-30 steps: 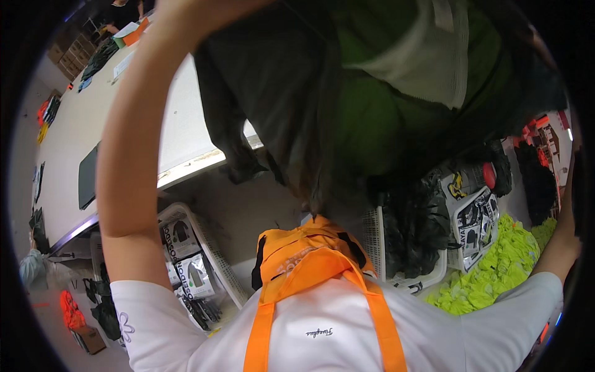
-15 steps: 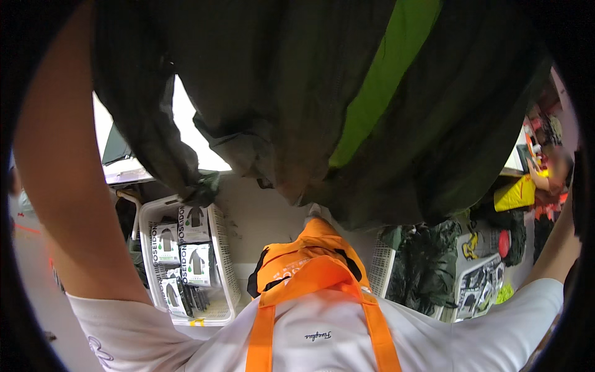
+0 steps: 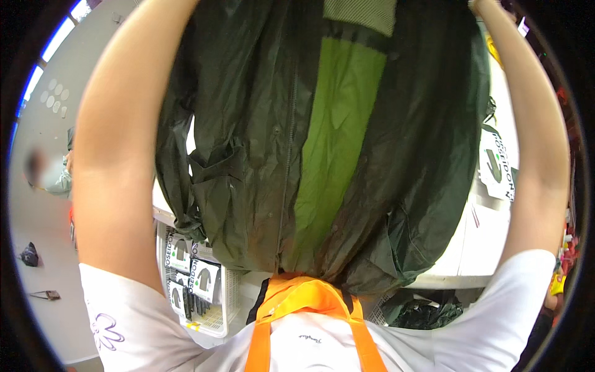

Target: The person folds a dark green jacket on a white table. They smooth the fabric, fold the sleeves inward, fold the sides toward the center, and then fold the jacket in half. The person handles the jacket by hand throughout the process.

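Note:
A dark green rain jacket point(image 3: 254, 118) hangs spread out before me, its upper end running past the top edge. A lighter green strip point(image 3: 339, 118) runs down its middle beside a zipper line, with a patch of mesh point(image 3: 361, 13) above it. Pocket flaps show near the lower hem. Both my arms reach up along its sides. My left hand is beyond the top edge. Only the base of my right hand point(image 3: 484, 5) shows, close against the jacket's upper right side; its fingers are hidden.
Behind the jacket stands a white table point(image 3: 455, 248) with a packaged garment point(image 3: 494, 164) on its right side. Below left, a white plastic basket point(image 3: 232, 301) holds several packaged garments. Dark plastic bags point(image 3: 424, 313) lie below right. Another person point(image 3: 52, 173) is at the far left.
My arms have come inward and the jacket has shifted, showing more of its front, the mesh patch and the table at right. The view has tilted upward.

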{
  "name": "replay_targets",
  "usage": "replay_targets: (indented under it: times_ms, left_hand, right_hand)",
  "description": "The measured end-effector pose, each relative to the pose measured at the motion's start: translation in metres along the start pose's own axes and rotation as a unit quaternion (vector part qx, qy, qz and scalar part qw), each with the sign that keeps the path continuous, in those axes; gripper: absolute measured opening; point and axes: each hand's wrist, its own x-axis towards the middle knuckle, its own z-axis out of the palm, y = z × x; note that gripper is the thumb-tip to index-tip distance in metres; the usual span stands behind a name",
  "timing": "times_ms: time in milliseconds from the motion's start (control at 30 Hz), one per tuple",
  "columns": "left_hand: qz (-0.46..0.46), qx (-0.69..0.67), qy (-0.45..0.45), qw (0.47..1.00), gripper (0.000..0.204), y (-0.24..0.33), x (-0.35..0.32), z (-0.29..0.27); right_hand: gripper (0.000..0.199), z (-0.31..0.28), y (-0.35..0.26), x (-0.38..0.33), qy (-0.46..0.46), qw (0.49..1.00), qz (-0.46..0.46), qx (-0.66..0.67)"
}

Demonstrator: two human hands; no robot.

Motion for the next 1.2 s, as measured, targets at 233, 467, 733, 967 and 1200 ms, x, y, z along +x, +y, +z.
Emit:
replay_targets:
  times_ms: [233,467,733,967,1200]
  left_hand:
    - [0.053,-0.164,-0.246,0.954,0.072,0.164,-0.261,0.045]
    - [-0.039,-0.373,-0.535,0.757,0.077,0.155,-0.515,-0.154]
    - [-0.031,-0.397,-0.556,0.730,0.075,0.173,-0.578,-0.172]
    - [-0.048,-0.431,-0.461,0.774,0.056,0.191,-0.563,-0.098]
    - [-0.085,-0.477,-0.438,0.757,0.048,0.191,-0.572,-0.097]
  right_hand:
    - [0.061,0.105,0.092,-0.269,-0.377,0.899,0.207,0.078]
    - [0.040,-0.034,-0.124,-0.505,-0.411,0.873,0.243,0.096]
    - [0.064,-0.041,-0.186,-0.620,-0.490,0.793,0.295,-0.210]
    - [0.065,-0.008,-0.112,-0.613,-0.452,0.792,0.201,-0.357]
    - [0.030,0.133,-0.223,-0.595,-0.413,0.802,0.422,-0.087]
